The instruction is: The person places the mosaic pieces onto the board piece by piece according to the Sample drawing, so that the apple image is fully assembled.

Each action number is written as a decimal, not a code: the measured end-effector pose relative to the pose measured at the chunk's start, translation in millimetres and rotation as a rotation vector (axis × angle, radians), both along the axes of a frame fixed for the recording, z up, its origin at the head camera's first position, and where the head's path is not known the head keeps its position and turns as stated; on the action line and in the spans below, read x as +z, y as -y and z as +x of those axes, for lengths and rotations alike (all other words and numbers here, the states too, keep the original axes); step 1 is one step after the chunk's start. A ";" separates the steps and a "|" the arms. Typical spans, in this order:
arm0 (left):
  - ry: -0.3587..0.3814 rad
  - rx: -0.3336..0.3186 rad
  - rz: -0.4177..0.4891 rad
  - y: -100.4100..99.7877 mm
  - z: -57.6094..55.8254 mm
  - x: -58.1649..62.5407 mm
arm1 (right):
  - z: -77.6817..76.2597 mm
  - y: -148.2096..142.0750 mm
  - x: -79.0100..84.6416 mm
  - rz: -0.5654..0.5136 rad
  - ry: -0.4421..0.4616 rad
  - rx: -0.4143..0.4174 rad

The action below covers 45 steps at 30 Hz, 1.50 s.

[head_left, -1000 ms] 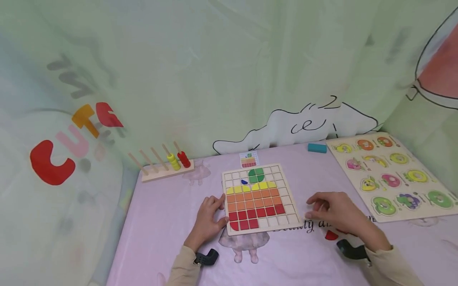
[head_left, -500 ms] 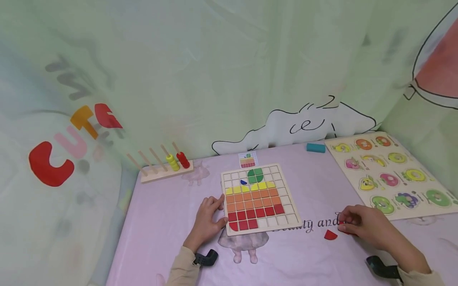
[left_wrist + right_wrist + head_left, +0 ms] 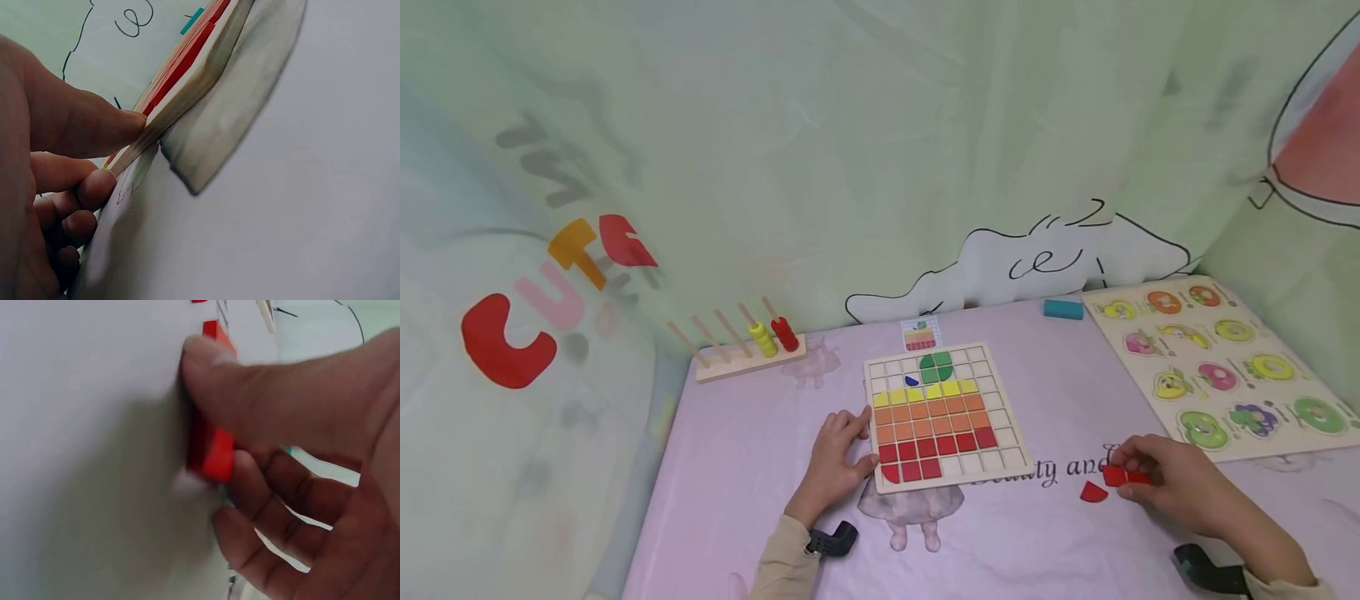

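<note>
My left hand (image 3: 831, 460) rests at the left edge of a wooden grid board (image 3: 1011, 450). In the left wrist view its thumb (image 3: 125, 125) and forefinger touch that edge, the other fingers loosely bent. Red, orange, yellow and green tiles fill many of the board's cells, with a small blue tile (image 3: 912, 381) among them. Right of the board, my right hand (image 3: 1180, 482) pinches a red tile (image 3: 219, 456) between thumb and fingers, low over the cloth. A second red tile (image 3: 1114, 475) shows at its fingertips. Beside them lies a red quarter-round tile (image 3: 1093, 492).
A small pattern card (image 3: 921, 333) lies behind the board. Back left stands a peg rack (image 3: 730, 367) with yellow and red beads. A teal block (image 3: 1063, 310) sits at the back, and a fruit puzzle board (image 3: 1213, 417) lies on the right. Fabric walls border the table.
My right hand has moved right and slightly nearer, from the board's right corner to the loose red tiles, and now pinches one. My left hand stays at the board's edge.
</note>
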<state>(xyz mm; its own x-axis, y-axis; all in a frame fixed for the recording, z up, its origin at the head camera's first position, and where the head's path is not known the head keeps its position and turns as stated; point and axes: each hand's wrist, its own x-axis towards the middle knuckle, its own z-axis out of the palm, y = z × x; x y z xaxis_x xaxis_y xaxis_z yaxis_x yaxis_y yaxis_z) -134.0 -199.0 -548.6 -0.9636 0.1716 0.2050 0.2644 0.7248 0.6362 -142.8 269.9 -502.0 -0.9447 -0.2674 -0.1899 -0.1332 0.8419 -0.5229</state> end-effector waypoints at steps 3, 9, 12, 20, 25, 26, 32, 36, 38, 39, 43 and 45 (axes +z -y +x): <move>-0.003 -0.004 0.004 0.1 0.2 -0.3 | 1.0 2.3 -0.9 -0.003 -0.029 -0.007; -0.015 -0.009 0.011 0.6 0.1 0.0 | 0.3 11.3 2.0 -0.047 -0.137 -0.023; -0.009 -0.008 0.007 0.9 -0.1 0.9 | -3.5 21.6 1.0 -0.135 -0.167 -0.036; -0.058 -0.010 -0.009 -0.3 -0.7 0.8 | -11.2 78.6 -8.4 -0.424 -0.039 -0.103; -0.041 -0.009 -0.009 0.1 -1.0 0.2 | -13.0 112.3 -14.6 -0.504 -0.054 0.038; -0.038 -0.009 -0.007 0.3 -1.1 0.2 | -13.1 117.8 -15.7 -0.503 -0.062 0.075; -0.030 -0.012 -0.009 0.7 -1.9 -0.7 | -12.4 143.8 -16.0 -0.449 -0.105 0.223; -0.020 -0.007 -0.017 0.7 -2.7 -2.0 | -11.6 156.0 -12.3 -0.382 -0.137 0.233; -0.020 -0.005 -0.014 0.4 -2.8 -1.9 | -11.4 160.4 -11.0 -0.349 -0.148 0.224; -0.019 -0.004 -0.012 0.2 -2.8 -1.8 | -11.3 162.1 -10.6 -0.339 -0.158 0.224; -0.011 -0.002 -0.008 0.1 -2.0 -0.5 | -10.8 166.3 -8.7 -0.295 -0.155 0.206; -0.003 -0.002 -0.006 0.4 -1.5 0.0 | -10.6 167.0 -8.1 -0.285 -0.151 0.205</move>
